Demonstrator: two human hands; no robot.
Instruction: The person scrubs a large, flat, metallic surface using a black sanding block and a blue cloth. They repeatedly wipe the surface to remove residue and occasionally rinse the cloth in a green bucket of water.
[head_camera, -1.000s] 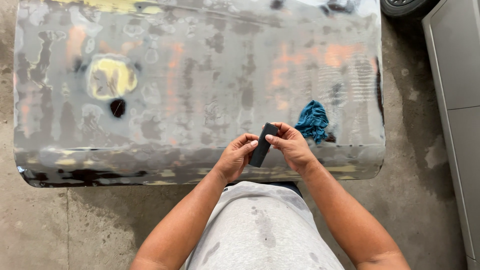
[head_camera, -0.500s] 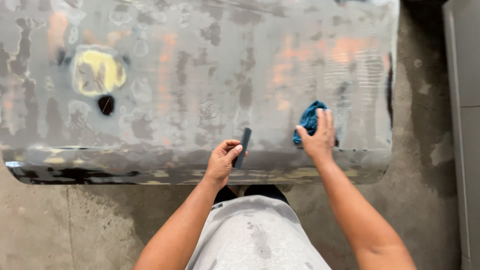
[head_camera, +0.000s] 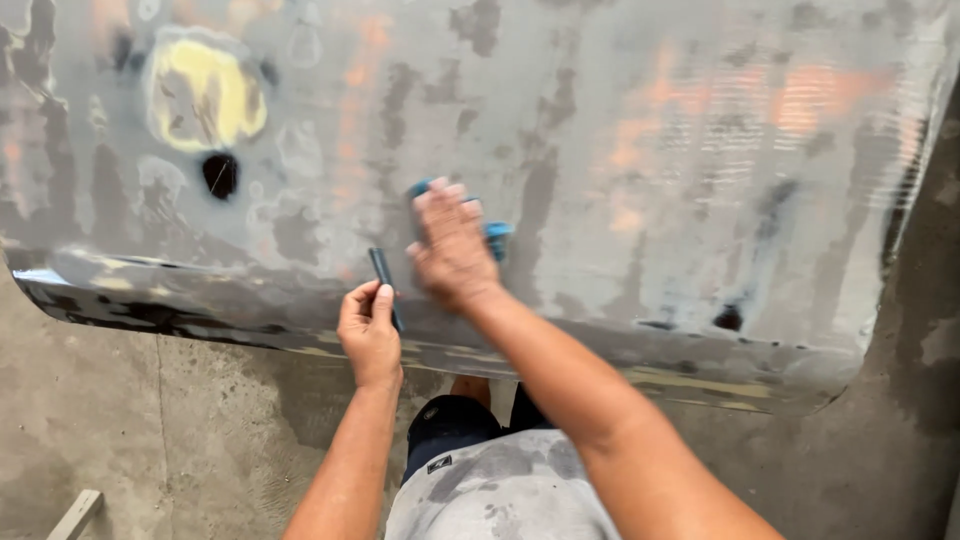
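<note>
A large sanded metal car panel (head_camera: 620, 150), grey with orange and dark patches, fills the upper view. My right hand (head_camera: 452, 245) presses a blue cloth (head_camera: 496, 236) flat against the panel near its lower middle; most of the cloth is hidden under my palm. My left hand (head_camera: 368, 330) is closed around a thin dark sanding block (head_camera: 382, 275), held upright against the panel's lower edge, just left of the right hand.
A yellow filler patch (head_camera: 205, 95) and a black hole (head_camera: 220, 175) mark the panel's left side. Bare concrete floor (head_camera: 150, 430) lies below the panel's curved lower edge (head_camera: 700, 380). A pale strip (head_camera: 75, 515) lies at the bottom left.
My right hand let go of the dark block, took the blue cloth from the panel's right side and carried it left to the middle. The left hand kept the block.
</note>
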